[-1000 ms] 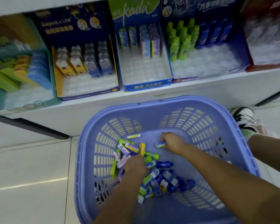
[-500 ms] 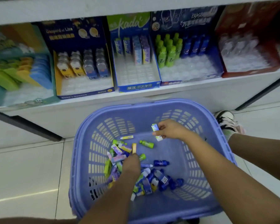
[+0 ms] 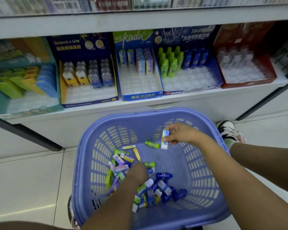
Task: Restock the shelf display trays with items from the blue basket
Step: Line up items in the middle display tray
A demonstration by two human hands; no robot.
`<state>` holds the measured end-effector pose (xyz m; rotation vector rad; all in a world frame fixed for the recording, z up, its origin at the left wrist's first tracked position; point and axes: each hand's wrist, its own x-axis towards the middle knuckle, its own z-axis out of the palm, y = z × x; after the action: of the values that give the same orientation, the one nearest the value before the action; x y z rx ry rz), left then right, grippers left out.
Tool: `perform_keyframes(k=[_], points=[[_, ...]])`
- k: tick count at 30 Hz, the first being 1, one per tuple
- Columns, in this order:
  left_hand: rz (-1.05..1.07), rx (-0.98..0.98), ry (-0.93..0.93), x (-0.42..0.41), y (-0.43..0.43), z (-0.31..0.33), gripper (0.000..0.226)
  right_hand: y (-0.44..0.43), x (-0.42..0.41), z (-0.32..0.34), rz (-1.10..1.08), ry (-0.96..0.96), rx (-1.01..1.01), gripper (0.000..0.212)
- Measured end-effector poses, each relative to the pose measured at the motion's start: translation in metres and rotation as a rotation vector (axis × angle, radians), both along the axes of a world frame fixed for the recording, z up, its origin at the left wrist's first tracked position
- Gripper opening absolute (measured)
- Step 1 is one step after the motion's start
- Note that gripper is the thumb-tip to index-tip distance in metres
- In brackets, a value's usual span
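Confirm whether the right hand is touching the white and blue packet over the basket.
Touching. The head view shows the right hand pinching the white and blue packet, with the thumb across its front and the fingers behind it.

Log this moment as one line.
stage: picking | right hand: holds eraser over basket | left hand: down in pile, grasp hidden

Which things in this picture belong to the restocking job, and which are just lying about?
Job in hand:
- basket
- pile of loose items in it
- eraser, pinched by the right hand
- left hand, down in the pile
- Kada tray
- bottle tray

Just lying about:
- shoe
- floor
- top-shelf packs
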<state>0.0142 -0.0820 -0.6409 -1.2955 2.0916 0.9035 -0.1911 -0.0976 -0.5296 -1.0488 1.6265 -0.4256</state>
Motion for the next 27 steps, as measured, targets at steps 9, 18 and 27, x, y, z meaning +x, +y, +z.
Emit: perform_keyframes(k=[9, 18, 27], points=[[0.481, 0.382, 0.554, -0.005, -0.079, 0.113, 0.025, -0.024, 0.014, 0.085, -0.261, -0.090, -0.519, 0.013], [0.705, -0.006, 1.113, 0.018, -0.110, 0.217, 0.020, -0.111, 0.041, 0.157, -0.329, 0.271, -0.998, 0.014], [0.889, -0.022, 1.264, 0.018, -0.111, 0.219, 0.011, -0.194, 0.049, 0.153, 0.017, 0.626, -0.694, 0.019]])
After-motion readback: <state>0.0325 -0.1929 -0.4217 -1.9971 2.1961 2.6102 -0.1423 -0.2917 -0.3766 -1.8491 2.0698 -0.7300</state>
